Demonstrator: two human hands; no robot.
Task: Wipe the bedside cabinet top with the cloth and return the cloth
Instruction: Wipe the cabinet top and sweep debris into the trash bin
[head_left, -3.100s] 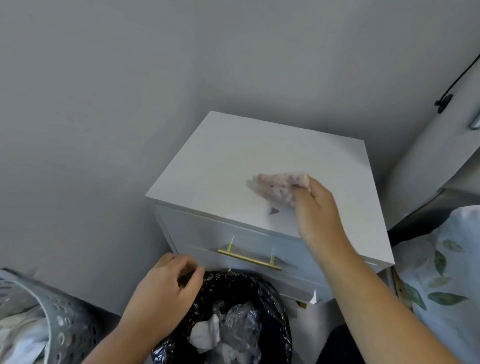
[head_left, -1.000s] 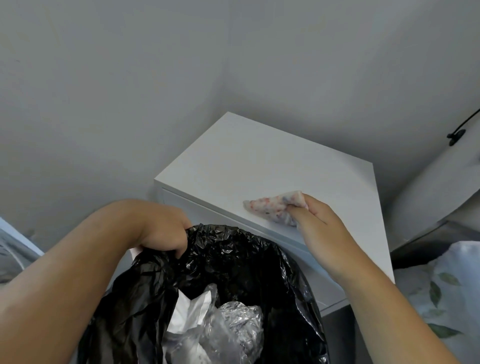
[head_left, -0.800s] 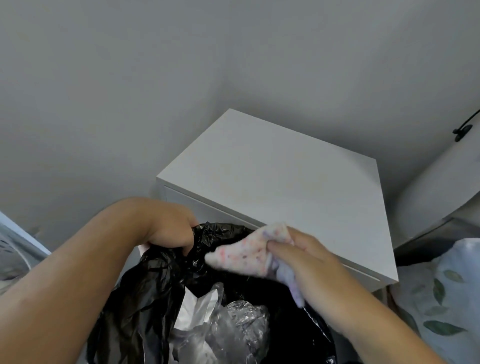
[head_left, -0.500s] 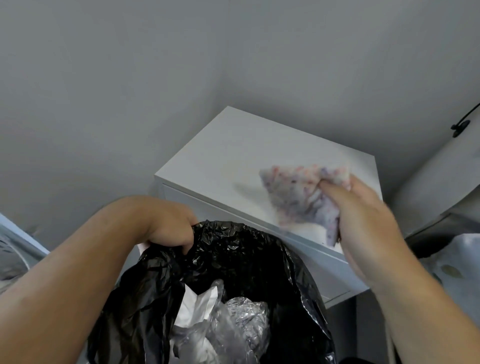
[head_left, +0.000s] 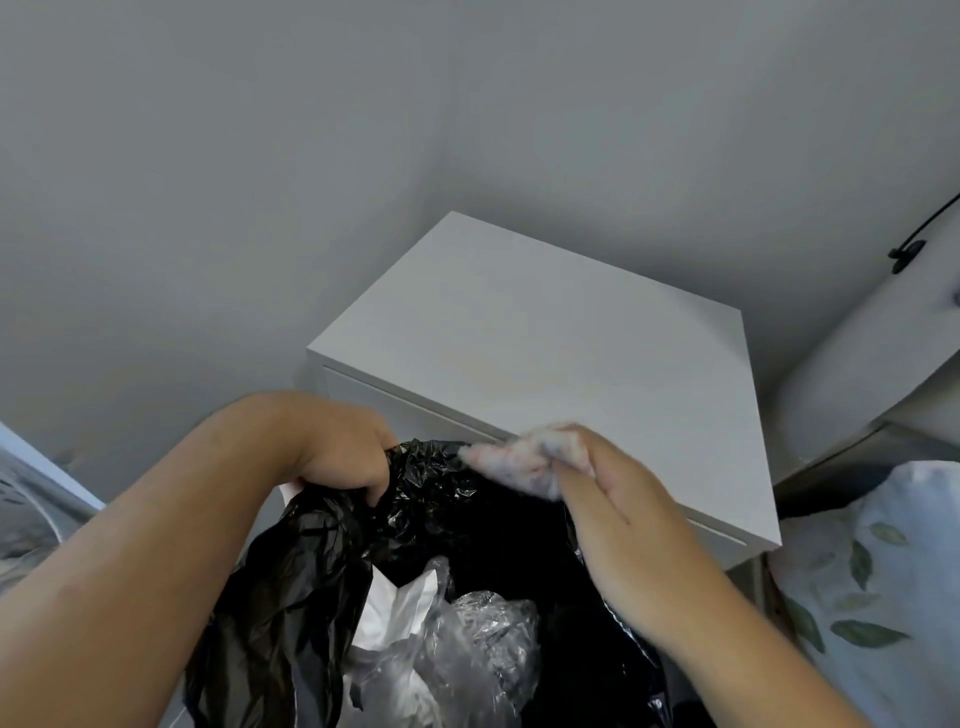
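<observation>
Cabinet (head_left: 545, 358) top looks bare, so I'd say wiping's about done. My right hand (head_left: 618, 519) grips the bunched cloth (head_left: 524, 460) at the cabinet's front edge, left hand (head_left: 343, 447) clutches the bag (head_left: 322, 571) rim below. Returning the cloth is left.

The bedside cabinet (head_left: 545, 364) top lies bare, open from above and from its front edge. Directly in front of the cabinet, a black bin bag (head_left: 322, 571) (its mouth partly filled with crumpled clear plastic (head_left: 467, 639)) blocks the low approach. Walls close in behind the cabinet and to its left. Right of it, what seems to be a padded headboard (head_left: 857, 374) and leaf-printed bedding (head_left: 883, 597) crowd the side.
</observation>
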